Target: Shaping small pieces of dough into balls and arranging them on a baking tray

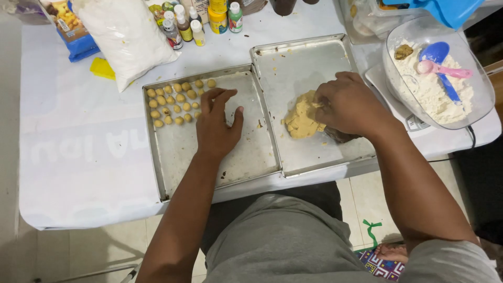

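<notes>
The lump of yellow dough (303, 118) lies on the bare metal floor of the right baking tray (293, 63), toward that tray's near half, and the right hand (350, 105) is curled down over the dough's right side, fingers bent and pinching into its edge, with a darker bit of something showing just under the wrist that cannot be made out. Directly left of the dough, across the two touching rims, sits the left baking tray (178, 157), and the left hand (217, 123) rests flat on its floor, fingers spread and extended, gripping nothing. Farther left of the dough, in the far left corner of that tray, is a cluster of small dough balls (175, 102) set in loose rows just beyond the left fingertips. Right of the dough, past the right tray's rim, a clear bowl (479, 105) stands on a white scale (414, 123); it holds white flour (429, 91), a small brown lump, a blue spoon (439, 60) and a pink spoon (445, 69) lying across it. Beyond the dough, at the table's far edge, stand several small bottles (196, 23) with white caps, and up and to the left of the dough lies a white bag of powder (126, 36) beside a yellow scraper (102, 68), all on the white tablecloth (78, 157).
</notes>
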